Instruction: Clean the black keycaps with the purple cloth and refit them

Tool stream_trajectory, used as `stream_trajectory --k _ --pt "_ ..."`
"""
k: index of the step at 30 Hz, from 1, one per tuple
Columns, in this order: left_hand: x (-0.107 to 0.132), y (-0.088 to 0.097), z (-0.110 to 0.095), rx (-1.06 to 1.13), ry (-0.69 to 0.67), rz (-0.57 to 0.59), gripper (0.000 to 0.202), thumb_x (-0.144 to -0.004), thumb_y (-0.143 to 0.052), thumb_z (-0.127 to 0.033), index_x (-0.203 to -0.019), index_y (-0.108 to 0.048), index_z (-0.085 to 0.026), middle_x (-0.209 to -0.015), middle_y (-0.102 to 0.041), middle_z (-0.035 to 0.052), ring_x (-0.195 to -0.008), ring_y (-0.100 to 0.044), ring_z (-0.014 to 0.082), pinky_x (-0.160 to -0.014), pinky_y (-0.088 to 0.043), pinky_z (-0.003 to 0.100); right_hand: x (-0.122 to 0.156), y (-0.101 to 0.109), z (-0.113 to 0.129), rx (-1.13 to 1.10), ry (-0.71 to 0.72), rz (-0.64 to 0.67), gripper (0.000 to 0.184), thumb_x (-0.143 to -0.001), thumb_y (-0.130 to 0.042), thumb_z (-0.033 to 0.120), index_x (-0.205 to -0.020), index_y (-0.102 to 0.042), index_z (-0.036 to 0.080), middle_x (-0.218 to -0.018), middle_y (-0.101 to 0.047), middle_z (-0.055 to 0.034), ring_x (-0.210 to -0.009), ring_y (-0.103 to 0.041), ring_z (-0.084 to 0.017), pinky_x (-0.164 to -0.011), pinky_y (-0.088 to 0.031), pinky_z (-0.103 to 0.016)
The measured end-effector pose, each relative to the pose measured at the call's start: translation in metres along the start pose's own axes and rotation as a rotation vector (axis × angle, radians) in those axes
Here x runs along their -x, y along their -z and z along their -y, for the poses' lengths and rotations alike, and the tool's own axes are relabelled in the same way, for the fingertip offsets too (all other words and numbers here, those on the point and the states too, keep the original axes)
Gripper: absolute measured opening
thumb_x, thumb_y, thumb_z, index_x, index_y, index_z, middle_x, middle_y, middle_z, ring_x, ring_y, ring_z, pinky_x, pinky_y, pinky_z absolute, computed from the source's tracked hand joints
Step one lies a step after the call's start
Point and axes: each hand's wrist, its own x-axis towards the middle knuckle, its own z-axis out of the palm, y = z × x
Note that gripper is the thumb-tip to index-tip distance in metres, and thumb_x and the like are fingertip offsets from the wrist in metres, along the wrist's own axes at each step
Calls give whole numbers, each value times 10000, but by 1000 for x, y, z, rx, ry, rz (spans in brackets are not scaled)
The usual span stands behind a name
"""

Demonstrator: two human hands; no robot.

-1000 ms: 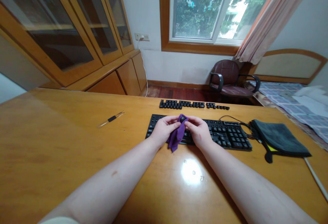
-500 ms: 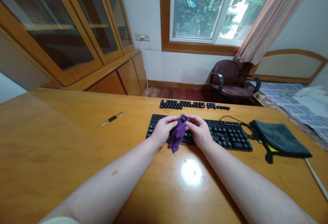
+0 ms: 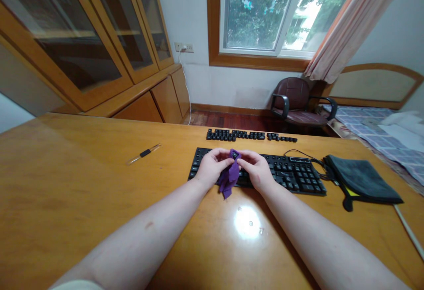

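One left hand, one right hand, one purple cloth, one black keyboard, a long row of loose keycaps (way too many to count from here, tbh), one clear stick, one dark grey towel, one office chair, three glass cabinet doors, one window

**Loose black keycaps lined up along the far edge of the desk!**
Out left, a clear rod with a black band; on the right, a folded grey towel; and beyond the desk, a maroon armchair sits under the window.
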Motion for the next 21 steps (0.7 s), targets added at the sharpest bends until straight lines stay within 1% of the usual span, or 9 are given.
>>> stream_trajectory --k 2,6,8,14,17,21 --pt "0 0 0 6 6 8 236 -590 -751 -241 -759 -612 -153 -713 -668 -4 -675 -612 131 -702 -489 274 0 0 0 8 6 1 258 -645 -736 299 -885 -712 207 -758 -681 -12 -594 -561 -120 -580 -483 -269" --pt "0 -1 -1 22 10 13 243 -585 -748 -249 -729 -573 -162 -675 -646 -24 -645 -608 128 -687 -487 280 0 0 1 38 11 4 270 -634 -740 320 -880 -716 211 -851 -680 -28 -641 -585 -138 -594 -498 -286" --pt "0 -1 -2 30 19 7 260 -569 -754 -253 -714 -556 -166 -660 -635 -32 -633 -604 129 -675 -484 281 0 0 3 50 10 9 262 -628 -744 323 -865 -718 215 -859 -677 -29 -659 -593 -147 -597 -502 -291" --pt "2 -2 -5 43 47 12 268 -543 -761 -237 -683 -545 -162 -659 -621 -37 -622 -583 113 -670 -471 267 0 1 6 85 29 20 243 -601 -762 334 -809 -725 213 -803 -675 -23 -637 -583 -143 -591 -487 -291" --pt "2 -2 -4 68 66 15 271 -527 -762 -214 -666 -535 -162 -650 -619 -42 -611 -575 106 -663 -468 261 -1 3 4 77 1 24 227 -591 -769 334 -771 -724 203 -748 -670 -14 -578 -562 -128 -561 -471 -284" --pt "1 -2 -3 50 55 11 245 -519 -753 -164 -651 -547 -155 -652 -619 -40 -617 -565 95 -664 -458 243 -3 5 3 83 -46 2 189 -590 -765 324 -719 -724 193 -664 -662 -4 -515 -537 -116 -532 -453 -274"
